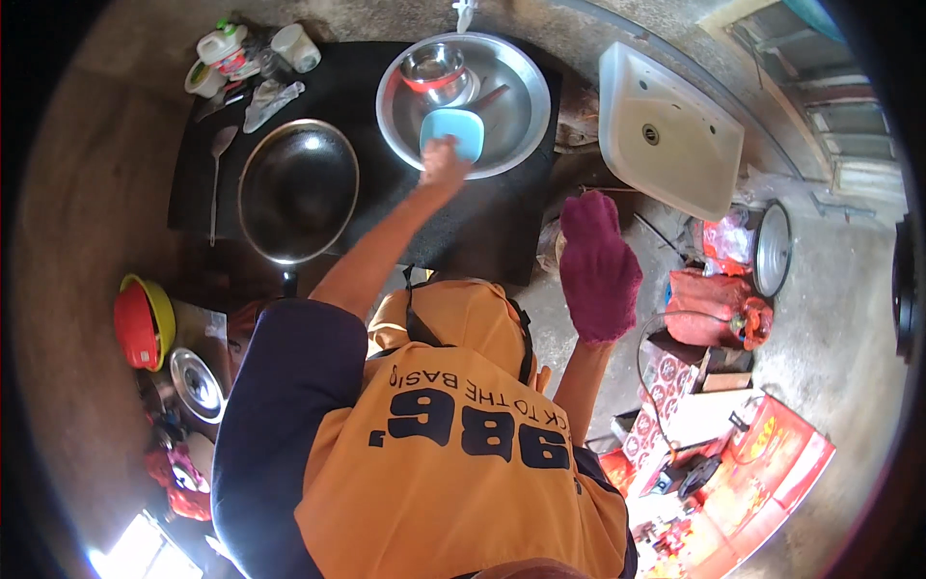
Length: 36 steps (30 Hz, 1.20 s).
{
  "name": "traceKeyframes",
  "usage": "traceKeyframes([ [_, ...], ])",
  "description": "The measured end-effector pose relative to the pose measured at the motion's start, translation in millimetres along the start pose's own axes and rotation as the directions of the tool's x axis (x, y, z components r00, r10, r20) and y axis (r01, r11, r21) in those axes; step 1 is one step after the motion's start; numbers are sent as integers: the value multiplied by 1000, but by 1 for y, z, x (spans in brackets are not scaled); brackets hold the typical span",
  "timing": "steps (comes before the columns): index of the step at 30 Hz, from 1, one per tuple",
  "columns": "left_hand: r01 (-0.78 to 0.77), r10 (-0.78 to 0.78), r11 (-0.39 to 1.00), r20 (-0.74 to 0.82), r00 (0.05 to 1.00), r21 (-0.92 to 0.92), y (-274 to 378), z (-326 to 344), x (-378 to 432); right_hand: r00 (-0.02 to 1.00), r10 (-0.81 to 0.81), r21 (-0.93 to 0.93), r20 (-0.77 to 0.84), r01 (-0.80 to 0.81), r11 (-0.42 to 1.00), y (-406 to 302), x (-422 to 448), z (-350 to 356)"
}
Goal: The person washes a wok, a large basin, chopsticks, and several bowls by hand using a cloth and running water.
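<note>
My left hand (443, 165) grips the near rim of a light blue square bowl (452, 129). The bowl is over the near side of a wide metal basin (532, 101) on the dark table. Behind it in the basin sit a stainless steel bowl (432, 65), partly inside a red-rimmed one, and a knife-like thing with a dark reddish handle (499, 95). A maroon fabric mitt (599, 268) covers my right hand, which is raised off the table's right side; its fingers are hidden inside.
Left of the basin lie a black wok (298, 189), a spatula (219, 170), a crumpled plastic bag (271, 105) and a white jug (226, 54). A white ceramic sink (673, 134) is at the right. A red sack (709, 307) and a hose (640, 369) lie low at the right.
</note>
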<state>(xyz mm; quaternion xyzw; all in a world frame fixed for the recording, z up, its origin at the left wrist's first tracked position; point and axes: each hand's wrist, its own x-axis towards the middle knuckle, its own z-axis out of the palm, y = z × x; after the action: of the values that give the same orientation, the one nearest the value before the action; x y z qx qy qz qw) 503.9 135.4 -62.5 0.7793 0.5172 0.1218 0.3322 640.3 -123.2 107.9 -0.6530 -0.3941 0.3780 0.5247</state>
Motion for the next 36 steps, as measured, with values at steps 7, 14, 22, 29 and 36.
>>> traceKeyframes([
  [7,285,-330,917,127,936,278,-55,15,85,984,-179,-983,8,41,180,10,-22,27],
  [14,304,-343,932,204,917,199,-43,-10,102,928,-373,-983,-3,65,170,10,-21,24],
  [22,-79,30,898,119,992,432,20,-47,87,865,-483,-977,134,196,81,6,-9,3],
  [29,-438,811,427,-122,572,791,-3,-48,125,806,-541,-957,242,290,5,-2,-5,-15],
  [36,-661,807,589,-388,446,465,88,-92,95,795,-534,-954,289,288,-88,0,-10,-40],
])
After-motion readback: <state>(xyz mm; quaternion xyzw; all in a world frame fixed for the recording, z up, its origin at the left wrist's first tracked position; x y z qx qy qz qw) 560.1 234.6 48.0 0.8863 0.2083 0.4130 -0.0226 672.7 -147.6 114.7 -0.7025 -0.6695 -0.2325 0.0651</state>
